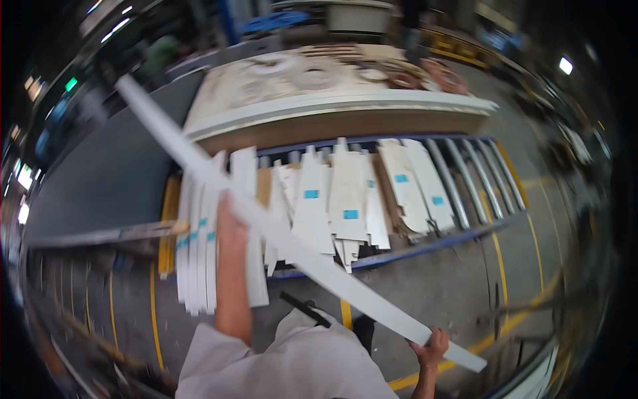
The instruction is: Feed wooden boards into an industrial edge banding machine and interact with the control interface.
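My pale, loosely creased shirt [286, 366] is closest, on the near side of the roller conveyor [466, 181]. My right hand [433, 344], also on that near side, has its fingers curled around the edge of the white strip [325, 271], close to one end. The strip runs diagonally up over the conveyor, its far end reaching past the conveyor's left end. My left hand [231, 218] meets the strip's edge above the conveyor's left part; it is too blurred for me to tell how tightly the fingers close.

The strip itself is long, narrow and flat, plain white and smooth-looking, with straight sides and a squared-off near end. Its upper length is smeared by blur.

Grey floor [425, 282] with yellow lines shows in front of the conveyor. On the conveyor, slim white slats [195, 246] stand in a row at the left, and flat white pieces [312, 223] with notched, stepped ends overlap along the middle, several with small blue labels [350, 214]. Bare round metal rollers gleam at its right. A dark, matte grey surface [106, 173] spreads left of it. Behind the conveyor, a pale counter [216, 110] with a white front edge carries rounded coils [319, 74], some whitish, some reddish-brown.
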The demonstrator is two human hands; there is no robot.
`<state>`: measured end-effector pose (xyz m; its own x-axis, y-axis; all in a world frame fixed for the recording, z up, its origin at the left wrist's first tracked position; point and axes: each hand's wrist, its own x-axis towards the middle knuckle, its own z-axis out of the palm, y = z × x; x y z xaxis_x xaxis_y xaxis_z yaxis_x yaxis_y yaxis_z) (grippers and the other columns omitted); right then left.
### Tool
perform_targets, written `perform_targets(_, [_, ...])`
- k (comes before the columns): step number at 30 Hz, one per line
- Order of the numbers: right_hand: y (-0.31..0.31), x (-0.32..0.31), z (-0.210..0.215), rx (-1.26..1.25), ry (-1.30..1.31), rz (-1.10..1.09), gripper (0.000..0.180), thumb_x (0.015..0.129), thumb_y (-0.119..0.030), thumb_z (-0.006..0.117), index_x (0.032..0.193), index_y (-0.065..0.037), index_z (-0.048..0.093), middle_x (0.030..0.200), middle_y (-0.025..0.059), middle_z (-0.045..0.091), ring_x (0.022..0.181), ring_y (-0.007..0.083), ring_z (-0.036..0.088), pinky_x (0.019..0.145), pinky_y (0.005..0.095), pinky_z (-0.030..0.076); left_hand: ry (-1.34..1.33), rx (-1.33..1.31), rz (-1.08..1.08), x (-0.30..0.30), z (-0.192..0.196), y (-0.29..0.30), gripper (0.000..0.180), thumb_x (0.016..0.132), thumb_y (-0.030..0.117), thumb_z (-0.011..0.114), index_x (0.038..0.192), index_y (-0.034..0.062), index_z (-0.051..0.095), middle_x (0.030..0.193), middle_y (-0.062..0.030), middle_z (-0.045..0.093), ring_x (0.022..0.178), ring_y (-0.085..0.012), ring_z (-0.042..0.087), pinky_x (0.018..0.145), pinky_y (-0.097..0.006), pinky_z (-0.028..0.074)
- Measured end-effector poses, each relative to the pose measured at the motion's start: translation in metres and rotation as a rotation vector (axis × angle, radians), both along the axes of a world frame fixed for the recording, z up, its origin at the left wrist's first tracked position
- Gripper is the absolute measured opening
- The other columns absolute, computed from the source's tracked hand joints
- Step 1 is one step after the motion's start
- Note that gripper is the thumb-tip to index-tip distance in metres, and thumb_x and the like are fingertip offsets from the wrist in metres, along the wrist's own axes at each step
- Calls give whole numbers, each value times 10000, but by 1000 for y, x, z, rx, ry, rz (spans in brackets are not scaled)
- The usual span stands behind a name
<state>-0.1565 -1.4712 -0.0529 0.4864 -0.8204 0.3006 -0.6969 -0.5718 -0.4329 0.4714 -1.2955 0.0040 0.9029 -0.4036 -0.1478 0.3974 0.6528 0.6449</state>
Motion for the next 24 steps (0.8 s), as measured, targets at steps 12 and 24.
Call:
perform_targets(12, [-260, -111, 27, -132, 270, 237, 734, 731, -608, 815, 1200, -62, 672, 894, 156, 673, 786, 369, 628, 726, 498, 505, 323, 323, 26, -139, -55, -219, 395, 1056, 286, 520, 1294, -27, 551, 1190, -145, 657, 1081, -291, 660, 956, -460, 538])
perform_targets(24, [-443, -20, 83, -159, 367, 304, 622, 770, -469, 839, 1183, -28, 687, 1014, 208, 710, 918, 400, 678, 876, 490, 530, 447, 266, 96, -80, -93, -371, 386, 1058, 309, 512, 1263, -15, 564, 1185, -140, 662, 1078, -290, 656, 955, -435, 533])
